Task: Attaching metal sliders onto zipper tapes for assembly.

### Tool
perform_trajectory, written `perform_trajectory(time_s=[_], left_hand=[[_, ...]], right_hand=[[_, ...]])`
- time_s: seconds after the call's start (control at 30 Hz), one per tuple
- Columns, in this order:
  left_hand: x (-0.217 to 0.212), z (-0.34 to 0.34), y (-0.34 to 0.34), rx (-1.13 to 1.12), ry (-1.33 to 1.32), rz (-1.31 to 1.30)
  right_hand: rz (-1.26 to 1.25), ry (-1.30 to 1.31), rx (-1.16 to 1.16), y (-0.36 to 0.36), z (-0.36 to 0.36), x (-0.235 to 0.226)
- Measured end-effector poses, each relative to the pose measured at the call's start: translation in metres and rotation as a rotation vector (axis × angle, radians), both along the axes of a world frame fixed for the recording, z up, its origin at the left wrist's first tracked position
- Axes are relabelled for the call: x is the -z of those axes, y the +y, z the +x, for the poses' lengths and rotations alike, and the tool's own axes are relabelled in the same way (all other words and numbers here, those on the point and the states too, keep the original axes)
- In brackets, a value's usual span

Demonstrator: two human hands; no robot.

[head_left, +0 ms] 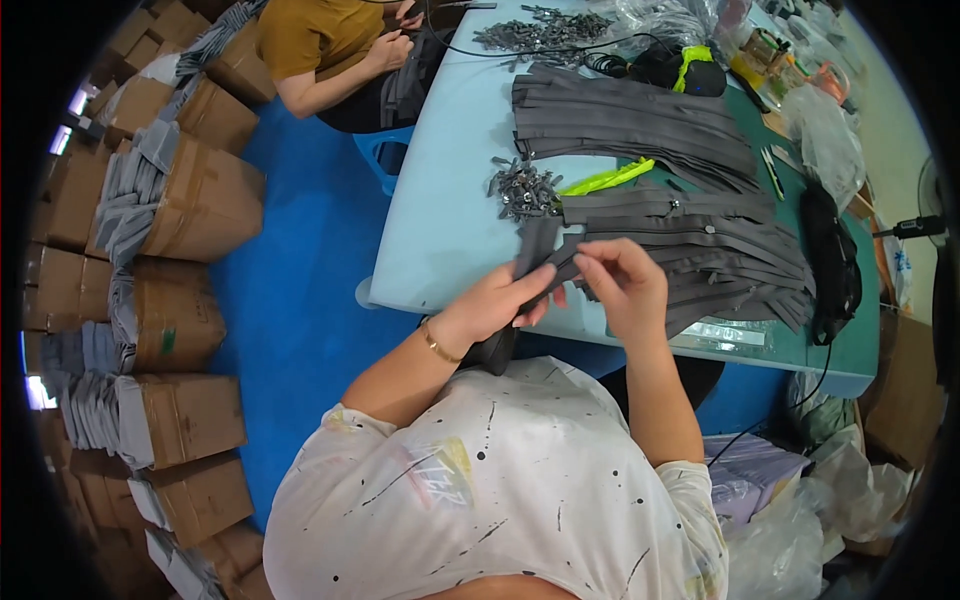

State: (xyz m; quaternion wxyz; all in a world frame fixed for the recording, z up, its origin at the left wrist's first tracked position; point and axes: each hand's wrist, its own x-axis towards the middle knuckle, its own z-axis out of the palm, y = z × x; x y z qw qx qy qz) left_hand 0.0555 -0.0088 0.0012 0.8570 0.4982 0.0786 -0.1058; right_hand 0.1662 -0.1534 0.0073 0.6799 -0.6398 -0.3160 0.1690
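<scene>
While hands (560, 290) pinch zipper tape (540, 255), sliders (522, 188) beside

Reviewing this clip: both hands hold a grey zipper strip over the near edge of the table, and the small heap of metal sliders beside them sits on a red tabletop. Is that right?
Not quite. The head view shows the table is pale blue, not red. The rest stands: left hand and right hand hold the grey zipper strip over the near edge, with the metal sliders heaped just beyond.
</scene>
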Motion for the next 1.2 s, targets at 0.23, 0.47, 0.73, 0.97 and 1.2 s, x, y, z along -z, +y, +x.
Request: perform_trajectory(time_s=[0.23, 0.47, 0.73, 0.97, 1.2], left_hand=[[0.022, -0.049, 0.011, -0.745, -0.148, 0.697], [0.019, -0.046, 0.009, -0.548, -0.525, 1.154], [0.013, -0.055, 0.01, -0.484, -0.846, 1.549], [-0.001, -0.026, 0.019, -0.693, -0.097, 0.241], [0.001, -0.01, 0.03, -0.461, 0.106, 0.13]], right_hand=[[-0.07, 0.098, -0.071, -0.002, -0.032, 0.028], [-0.12, -0.292, -0.088, 0.015, -0.05, 0.016], [-0.175, 0.571, -0.163, 0.023, -0.044, 0.028], [-0.566, -0.801, 0.171, 0.028, 0.002, 0.024], [-0.357, 0.012, 0.025, 0.027, 0.012, 0.019]])
